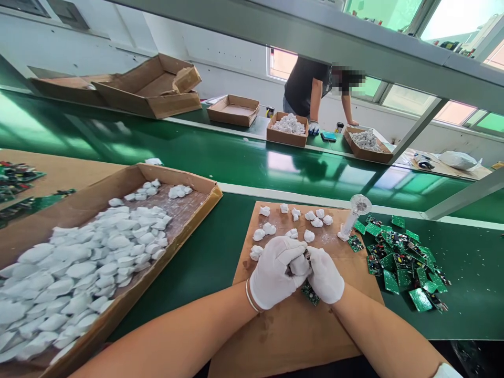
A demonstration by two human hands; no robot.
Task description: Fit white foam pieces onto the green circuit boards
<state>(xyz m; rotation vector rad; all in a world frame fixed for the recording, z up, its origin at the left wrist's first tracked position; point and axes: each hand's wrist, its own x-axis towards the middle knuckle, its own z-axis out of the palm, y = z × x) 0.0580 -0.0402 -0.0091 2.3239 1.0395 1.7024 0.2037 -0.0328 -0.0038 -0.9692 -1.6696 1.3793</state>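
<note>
Both my hands wear white gloves and meet over a brown cardboard sheet (283,325). My left hand (273,273) is closed around a white plastic housing (300,265). My right hand (326,275) is closed too, pinching the same housing together with a small green circuit board (310,294) that pokes out below. Several loose white housings (291,223) lie on the sheet just beyond my hands. A clear tube (352,216) lies at the sheet's far right corner.
A shallow cardboard tray (189,181) full of white housings sits at left. A pile of green circuit boards (401,257) lies at right. Across the green conveyor (220,157) stand cardboard boxes and another person (309,86) in a dark shirt.
</note>
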